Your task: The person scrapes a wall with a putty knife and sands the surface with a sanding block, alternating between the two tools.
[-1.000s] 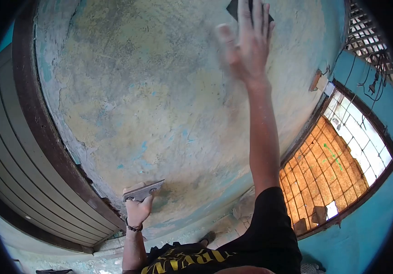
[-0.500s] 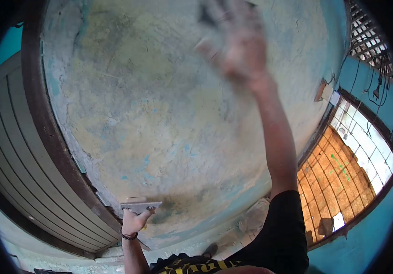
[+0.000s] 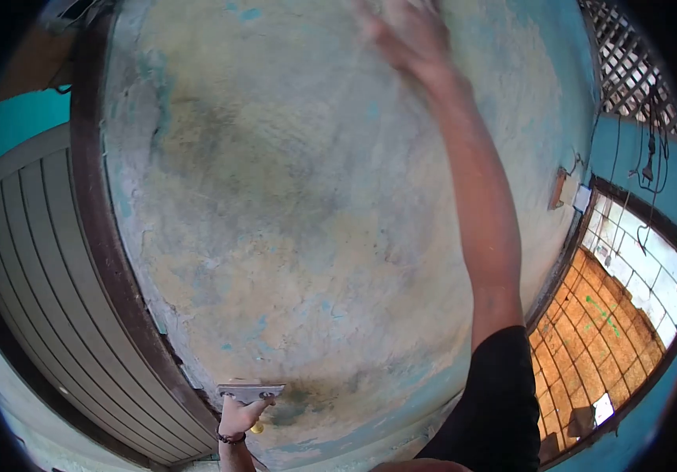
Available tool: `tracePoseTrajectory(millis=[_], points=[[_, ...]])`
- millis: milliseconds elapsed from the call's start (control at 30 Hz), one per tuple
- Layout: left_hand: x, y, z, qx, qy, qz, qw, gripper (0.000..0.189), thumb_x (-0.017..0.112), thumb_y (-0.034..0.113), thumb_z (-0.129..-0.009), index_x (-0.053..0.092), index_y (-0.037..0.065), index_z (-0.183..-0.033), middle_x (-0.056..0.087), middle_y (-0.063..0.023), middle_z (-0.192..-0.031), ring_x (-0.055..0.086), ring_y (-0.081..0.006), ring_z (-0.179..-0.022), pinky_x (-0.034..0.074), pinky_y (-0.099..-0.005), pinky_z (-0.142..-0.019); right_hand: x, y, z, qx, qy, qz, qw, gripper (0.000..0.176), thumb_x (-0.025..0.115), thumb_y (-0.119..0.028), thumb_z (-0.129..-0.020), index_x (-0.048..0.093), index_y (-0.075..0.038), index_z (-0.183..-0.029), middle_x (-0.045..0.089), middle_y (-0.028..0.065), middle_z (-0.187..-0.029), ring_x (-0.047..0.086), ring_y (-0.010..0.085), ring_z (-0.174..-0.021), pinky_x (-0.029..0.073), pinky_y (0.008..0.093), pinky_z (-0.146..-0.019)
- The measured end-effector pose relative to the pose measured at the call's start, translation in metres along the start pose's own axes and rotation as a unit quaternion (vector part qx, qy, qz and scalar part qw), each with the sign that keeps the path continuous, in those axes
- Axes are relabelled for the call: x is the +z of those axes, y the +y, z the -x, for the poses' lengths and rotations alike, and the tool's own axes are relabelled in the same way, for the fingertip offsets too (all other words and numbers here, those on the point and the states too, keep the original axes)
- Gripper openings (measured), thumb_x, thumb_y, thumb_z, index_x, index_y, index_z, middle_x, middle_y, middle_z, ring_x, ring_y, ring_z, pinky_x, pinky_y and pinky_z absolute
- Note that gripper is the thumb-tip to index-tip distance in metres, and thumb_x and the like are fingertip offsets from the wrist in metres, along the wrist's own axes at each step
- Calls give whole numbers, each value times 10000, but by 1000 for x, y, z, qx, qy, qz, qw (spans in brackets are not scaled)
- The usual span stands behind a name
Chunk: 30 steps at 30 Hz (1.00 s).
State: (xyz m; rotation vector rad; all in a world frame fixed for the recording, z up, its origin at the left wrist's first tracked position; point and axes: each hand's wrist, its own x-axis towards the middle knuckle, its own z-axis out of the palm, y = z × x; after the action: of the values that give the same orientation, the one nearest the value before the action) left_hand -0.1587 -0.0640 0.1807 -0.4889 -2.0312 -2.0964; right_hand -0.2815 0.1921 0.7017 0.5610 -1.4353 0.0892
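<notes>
My left hand [image 3: 237, 417], with a dark bracelet at the wrist, is closed around a wide metal scraper [image 3: 252, 391] low in the view. Something pale lies along the scraper's far edge, and a small yellow part [image 3: 257, 428] shows beside the hand. Higher up, my right hand [image 3: 413, 35] is stretched out against the patchy, worn wall [image 3: 275, 204]. Motion smears its fingers and the top of the frame cuts them off, so whatever it may hold cannot be made out.
On the left stands a grey slatted door [image 3: 31, 299] in a dark brown frame [image 3: 106, 212]. To the right are a barred window [image 3: 602, 338] with an orange-brown panel, a wall switch [image 3: 568, 191] and hanging cables [image 3: 651, 157]. Lattice [image 3: 629, 71] fills the upper right.
My right hand has moved up the wall towards the top edge of the view. The view has tilted upward, so the wall and scraper sit lower. The left hand still grips the scraper.
</notes>
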Motion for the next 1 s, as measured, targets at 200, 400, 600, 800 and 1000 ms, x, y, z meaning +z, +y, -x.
tracePoseTrajectory(millis=[200,400,600,800,1000], points=[[3,-6,3,-63,49,-23,997,30,697,0,-766,721,-15,-756,706,-47,-669,654,-114,-614,480,-260,-572,30,-66,-2,-267,48,26,962,954,340,-778,-962,270,-108,-1637,175,165,-1718,111,347,-1595,62,533,-1293],[11,-4,3,-40,63,-47,996,33,703,5,-756,709,-17,-732,701,-67,-653,654,-126,-595,480,-266,-557,-16,20,0,-56,-62,40,996,839,395,-655,-1010,237,-132,-1647,168,159,-1718,108,336,-1596,40,519,-1300],[8,-19,5,-53,90,-53,993,40,717,5,-769,702,-18,-740,704,-60,-681,643,-114,-612,483,-272,-576,-29,41,10,3,-79,34,996,770,403,-568,-1032,222,-147,-1650,144,128,-1727,87,309,-1602,33,500,-1306],[30,-27,2,-16,187,-53,981,26,715,28,-854,698,12,-864,631,4,-666,500,-62,-502,348,-239,-454,-36,81,23,45,-78,26,996,765,395,-560,-1035,208,-152,-1655,133,110,-1732,80,289,-1604,25,484,-1306],[67,-10,6,-84,294,-24,952,101,758,93,-889,718,35,-817,572,49,-610,460,-31,-468,313,-229,-426,-50,150,46,67,-63,33,995,767,411,-554,-1032,219,-145,-1652,142,111,-1731,84,288,-1603,26,479,-1303]])
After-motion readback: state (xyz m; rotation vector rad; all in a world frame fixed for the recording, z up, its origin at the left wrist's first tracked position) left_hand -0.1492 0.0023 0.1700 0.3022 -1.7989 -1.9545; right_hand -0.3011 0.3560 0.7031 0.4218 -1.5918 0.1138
